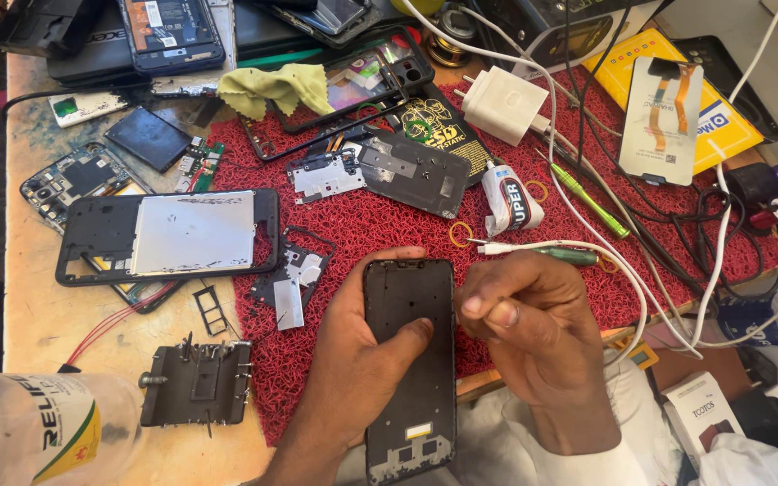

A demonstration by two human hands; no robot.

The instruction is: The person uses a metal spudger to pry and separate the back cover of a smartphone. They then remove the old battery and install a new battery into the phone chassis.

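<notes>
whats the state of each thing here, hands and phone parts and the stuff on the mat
left hand: gripping the black phone frame, thumb across its face
right hand: closed, fingertips pinched at the frame's right edge
black phone frame: stripped, held upright
larger phone frame: lying flat, metal plate exposed
glue tube: crumpled, lying on red mat
white charger: unplugged, cable attached
yellow cloth: crumpled

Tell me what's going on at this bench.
A person is working on a stripped phone. The left hand grips a black phone frame upright over the red mat, while the right hand pinches its fingers at the frame's right edge. Other phone frames, boards, a glue tube, a white charger and cables lie around.
</notes>
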